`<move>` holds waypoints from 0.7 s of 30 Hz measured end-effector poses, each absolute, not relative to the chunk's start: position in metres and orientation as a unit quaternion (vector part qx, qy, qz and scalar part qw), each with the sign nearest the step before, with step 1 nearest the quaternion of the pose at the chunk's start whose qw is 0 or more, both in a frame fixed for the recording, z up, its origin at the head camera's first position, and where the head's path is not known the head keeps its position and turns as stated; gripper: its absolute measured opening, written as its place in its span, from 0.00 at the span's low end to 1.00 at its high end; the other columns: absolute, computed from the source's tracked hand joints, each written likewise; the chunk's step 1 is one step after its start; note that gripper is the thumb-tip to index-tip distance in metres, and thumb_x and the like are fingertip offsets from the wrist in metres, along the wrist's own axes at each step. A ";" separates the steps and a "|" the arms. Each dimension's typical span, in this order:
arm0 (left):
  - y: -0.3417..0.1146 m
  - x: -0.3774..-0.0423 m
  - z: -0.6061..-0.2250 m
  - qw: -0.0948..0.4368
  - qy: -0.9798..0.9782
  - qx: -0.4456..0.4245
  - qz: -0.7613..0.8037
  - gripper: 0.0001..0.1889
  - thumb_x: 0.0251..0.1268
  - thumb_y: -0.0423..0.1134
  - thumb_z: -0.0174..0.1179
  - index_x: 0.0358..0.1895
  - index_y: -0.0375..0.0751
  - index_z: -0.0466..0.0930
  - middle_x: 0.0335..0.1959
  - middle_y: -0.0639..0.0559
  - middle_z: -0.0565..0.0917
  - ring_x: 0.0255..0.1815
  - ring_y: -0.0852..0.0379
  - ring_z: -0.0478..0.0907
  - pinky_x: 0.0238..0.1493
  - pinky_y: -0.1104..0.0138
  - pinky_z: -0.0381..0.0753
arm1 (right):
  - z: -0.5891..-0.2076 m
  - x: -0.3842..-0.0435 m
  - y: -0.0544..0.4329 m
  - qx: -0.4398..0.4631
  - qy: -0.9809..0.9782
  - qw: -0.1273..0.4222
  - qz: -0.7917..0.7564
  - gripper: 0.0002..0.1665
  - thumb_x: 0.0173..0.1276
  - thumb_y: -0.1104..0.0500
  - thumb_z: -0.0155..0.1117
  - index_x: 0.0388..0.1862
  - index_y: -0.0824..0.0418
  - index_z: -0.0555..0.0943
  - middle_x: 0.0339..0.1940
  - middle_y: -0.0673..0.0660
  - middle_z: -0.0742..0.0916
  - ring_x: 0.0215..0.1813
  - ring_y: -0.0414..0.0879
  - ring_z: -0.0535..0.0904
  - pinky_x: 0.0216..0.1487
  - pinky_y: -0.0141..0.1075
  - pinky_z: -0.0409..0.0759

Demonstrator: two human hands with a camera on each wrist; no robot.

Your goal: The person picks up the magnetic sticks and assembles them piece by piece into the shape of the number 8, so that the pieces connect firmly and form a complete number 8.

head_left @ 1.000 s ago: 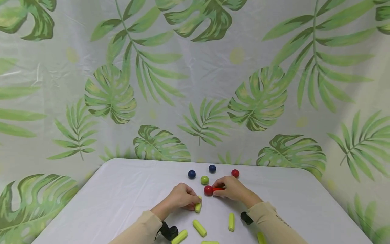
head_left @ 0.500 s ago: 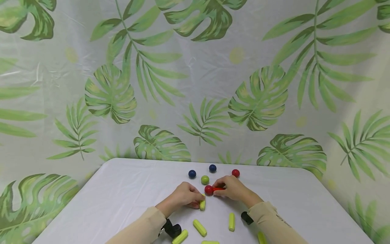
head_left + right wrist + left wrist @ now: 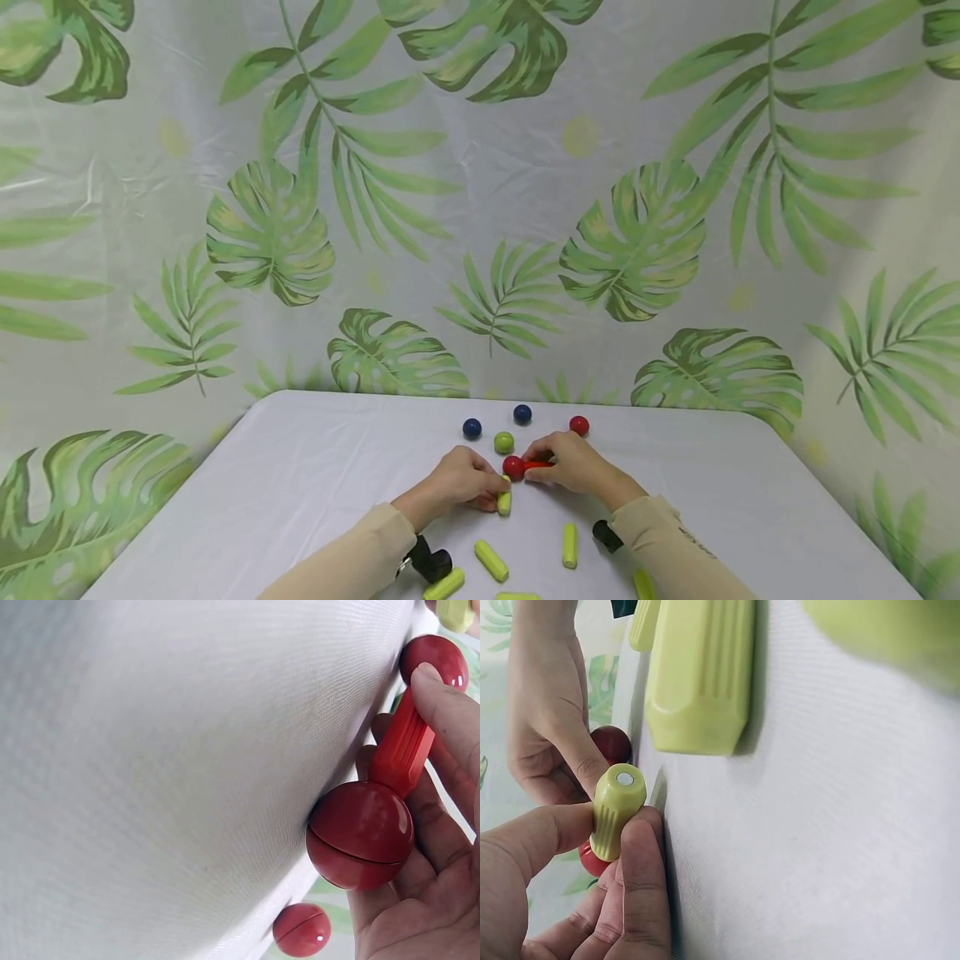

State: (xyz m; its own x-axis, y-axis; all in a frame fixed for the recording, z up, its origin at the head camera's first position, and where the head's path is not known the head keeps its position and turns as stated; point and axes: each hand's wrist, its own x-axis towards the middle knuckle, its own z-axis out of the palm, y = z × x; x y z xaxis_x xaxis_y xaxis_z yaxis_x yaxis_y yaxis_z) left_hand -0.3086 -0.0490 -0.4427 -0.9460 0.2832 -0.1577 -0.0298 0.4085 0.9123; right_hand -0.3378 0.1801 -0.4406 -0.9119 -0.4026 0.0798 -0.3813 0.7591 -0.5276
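Observation:
My left hand (image 3: 463, 479) pinches a yellow-green ridged stick (image 3: 616, 817) between thumb and fingers. A round metal disc shows in the stick's near end in the left wrist view. Its far end is close to a red ball (image 3: 513, 467); I cannot tell whether they touch. My right hand (image 3: 567, 461) grips a red ridged stick (image 3: 405, 746) lengthwise. One red ball (image 3: 433, 661) sits at one end of that stick, and a larger-looking red ball (image 3: 360, 835) at the other. In the head view, fingers hide that second ball.
Behind the hands lie two dark blue balls (image 3: 472, 428), a green ball (image 3: 503, 442) and a loose red ball (image 3: 579, 426). Several yellow-green sticks (image 3: 491, 561) lie nearer on the white-covered table (image 3: 315, 467). A leaf-patterned curtain (image 3: 480, 208) hangs behind.
My left hand has moved right and slightly away from me, bringing the yellow-green stick up near the red ball. The right hand has kept its place and its grip.

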 end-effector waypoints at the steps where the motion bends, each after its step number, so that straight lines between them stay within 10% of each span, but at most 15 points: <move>1: -0.048 -0.309 -0.442 0.146 0.828 0.076 0.537 0.07 0.64 0.35 0.76 0.34 0.36 0.88 0.25 0.51 0.88 0.21 0.64 0.82 0.30 0.71 0.87 | -0.441 -0.338 0.180 -0.208 0.938 0.020 -0.277 0.10 0.66 0.57 0.82 0.45 0.53 0.92 0.39 0.46 0.90 0.42 0.41 0.78 0.50 0.36 0.83; 21: -0.039 -0.309 -0.440 0.141 0.826 0.080 0.539 0.07 0.64 0.35 0.75 0.33 0.35 0.88 0.23 0.51 0.87 0.20 0.64 0.83 0.30 0.71 0.87 | -0.441 -0.340 0.182 -0.224 0.935 0.018 -0.275 0.09 0.66 0.57 0.81 0.45 0.53 0.92 0.40 0.46 0.91 0.43 0.42 0.79 0.49 0.36 0.82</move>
